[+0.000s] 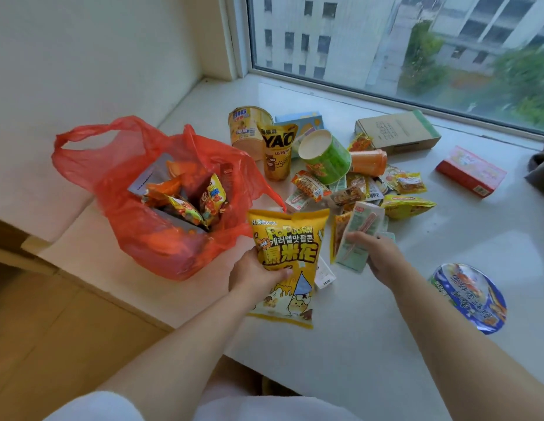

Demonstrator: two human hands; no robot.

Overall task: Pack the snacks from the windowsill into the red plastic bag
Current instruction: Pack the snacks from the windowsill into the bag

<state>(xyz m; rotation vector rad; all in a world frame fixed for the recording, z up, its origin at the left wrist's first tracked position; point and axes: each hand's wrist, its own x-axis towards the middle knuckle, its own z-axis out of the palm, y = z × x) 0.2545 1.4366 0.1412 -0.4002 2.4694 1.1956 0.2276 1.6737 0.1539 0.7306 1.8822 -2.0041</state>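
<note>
The red plastic bag (149, 238) stands open on the left of the white windowsill (446, 238), with several snack packets inside it. My left hand (254, 273) grips a yellow popcorn bag (287, 259) just right of the bag's mouth. My right hand (380, 256) holds a few flat pale-green snack packets (360, 235). Behind them lies a pile of small snack packets (355, 189), with a green cup (325, 156), a yellow cup (249, 129), a YAO pouch (277, 153) and an orange cup (368, 161).
A cardboard box (398, 129) lies near the window glass, a red box (471, 171) to the right, and a blue-lidded noodle bowl (471, 296) at the near right. A wall closes off the sill on the left. The sill's front edge drops to a wooden floor.
</note>
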